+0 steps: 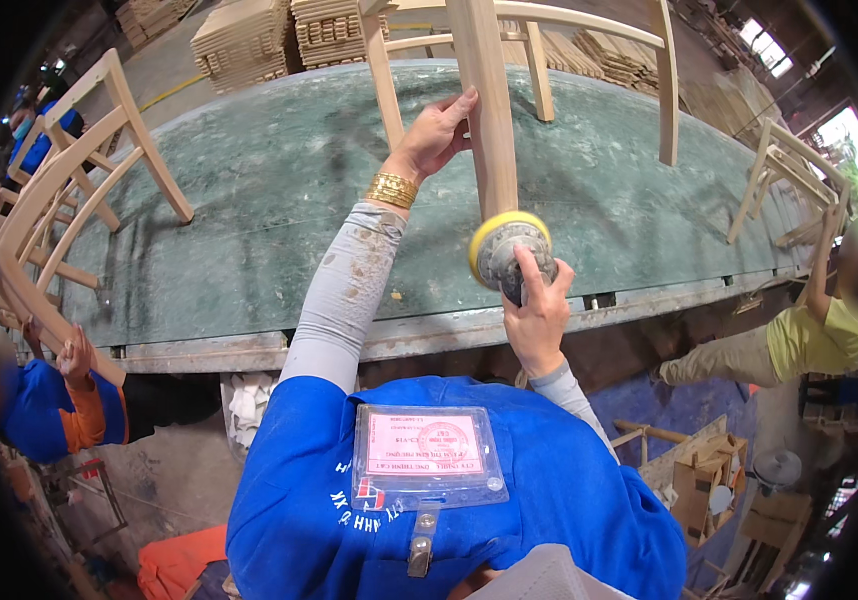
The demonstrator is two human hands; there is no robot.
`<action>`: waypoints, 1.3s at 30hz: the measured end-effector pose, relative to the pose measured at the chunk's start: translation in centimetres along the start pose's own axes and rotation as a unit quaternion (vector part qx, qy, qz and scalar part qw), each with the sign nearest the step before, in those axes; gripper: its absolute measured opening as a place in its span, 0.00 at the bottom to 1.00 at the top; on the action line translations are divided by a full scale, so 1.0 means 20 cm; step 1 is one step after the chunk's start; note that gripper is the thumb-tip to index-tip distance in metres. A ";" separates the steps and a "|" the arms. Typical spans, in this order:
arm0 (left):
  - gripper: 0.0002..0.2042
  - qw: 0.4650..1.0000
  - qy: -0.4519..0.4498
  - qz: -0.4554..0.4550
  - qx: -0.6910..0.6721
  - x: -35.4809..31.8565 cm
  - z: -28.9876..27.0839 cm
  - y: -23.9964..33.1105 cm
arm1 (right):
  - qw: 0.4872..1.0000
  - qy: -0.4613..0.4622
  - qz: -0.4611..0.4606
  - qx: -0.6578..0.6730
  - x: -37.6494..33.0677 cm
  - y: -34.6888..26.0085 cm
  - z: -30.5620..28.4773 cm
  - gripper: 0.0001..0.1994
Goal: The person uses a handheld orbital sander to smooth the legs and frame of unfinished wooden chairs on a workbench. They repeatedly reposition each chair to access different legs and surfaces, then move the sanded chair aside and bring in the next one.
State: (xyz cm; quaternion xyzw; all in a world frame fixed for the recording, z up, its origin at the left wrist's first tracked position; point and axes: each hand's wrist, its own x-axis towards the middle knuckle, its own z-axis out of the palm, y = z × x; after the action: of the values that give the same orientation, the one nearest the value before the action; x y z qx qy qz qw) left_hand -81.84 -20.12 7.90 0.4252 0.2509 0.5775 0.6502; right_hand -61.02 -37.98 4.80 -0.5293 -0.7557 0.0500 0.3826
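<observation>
A pale wooden chair frame (490,130) stands on the green tabletop, one thick leg reaching toward me. My left hand (436,137), a gold bracelet at its wrist, is closed on the left side of that leg; its thumb lies against the wood. A round hand sander (501,255) with a yellow pad is in my right hand (539,315), my fingers wrapped over its dark body. The pad meets the near end of the leg and hides that end.
The long green worktable (269,240) has a worn front edge. On its left, a chair frame (109,130) is held by a person in blue and orange (69,400). Another frame (789,170) is at the right, by a person in yellow (809,340). Stacked wood (244,45) lies beyond.
</observation>
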 end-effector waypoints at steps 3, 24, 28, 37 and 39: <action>0.21 1.000 0.003 0.003 0.014 0.00 0.01 0.02 | 1.000 0.014 -0.008 0.004 0.01 -0.02 0.01 0.37; 0.25 1.000 -0.004 0.000 0.002 0.01 0.02 -0.01 | 0.994 0.042 0.016 0.097 0.03 0.10 -0.03 0.34; 0.24 1.000 0.004 -0.004 0.009 -0.01 0.03 -0.01 | 0.994 0.035 0.031 0.095 0.18 0.03 -0.05 0.34; 0.20 1.000 -0.001 0.004 0.008 0.03 0.04 0.03 | 0.992 -0.070 0.097 0.026 -0.12 0.35 -0.20 0.36; 0.20 1.000 -0.002 -0.003 0.001 0.03 0.03 0.04 | 0.984 -0.101 0.144 -0.022 -0.16 0.49 -0.11 0.40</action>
State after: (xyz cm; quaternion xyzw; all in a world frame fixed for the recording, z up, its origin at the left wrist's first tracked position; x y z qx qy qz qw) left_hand -81.69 -19.65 9.06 0.4261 0.2511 0.5742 0.6525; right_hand -51.62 -37.08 -0.07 -0.6330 -0.7073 0.1412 0.2813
